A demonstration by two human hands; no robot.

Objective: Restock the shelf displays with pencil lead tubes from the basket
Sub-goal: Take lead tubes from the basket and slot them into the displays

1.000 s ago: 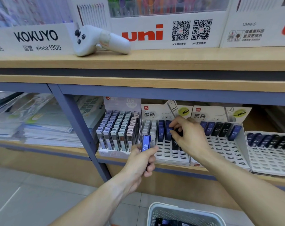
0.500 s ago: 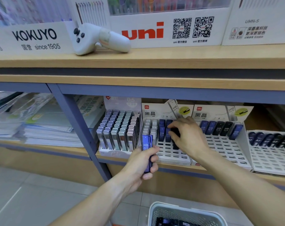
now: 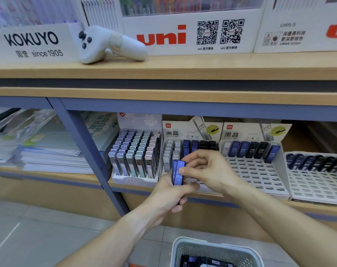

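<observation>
Off to the left of your fingers, stacks of paper [image 3: 54,158] lay on the lower shelf [image 3: 48,177], past the blue post [image 3: 86,151]. Up and left of your hands, a white controller [image 3: 106,45] rested on the upper shelf [image 3: 202,66]. Just left of your left fingers stood a tray of pastel lead tubes [image 3: 135,153], packed full. Your left hand [image 3: 169,197] was curled around a small bundle of blue tubes [image 3: 177,173], held upright and marked HB 0.5, with the thumb across their lower part. Your right hand [image 3: 208,170] met them from the right, its fingertips pinching the front tube near the top. Directly behind both hands sat the middle display rack [image 3: 185,149], partly filled with white, blue and black tubes. To the right of your right fingers, a second rack [image 3: 260,174] held one row of tubes at the back, and a third rack [image 3: 318,180] beyond it likewise. Below your wrists, the basket [image 3: 215,247] held more dark tubes.
</observation>
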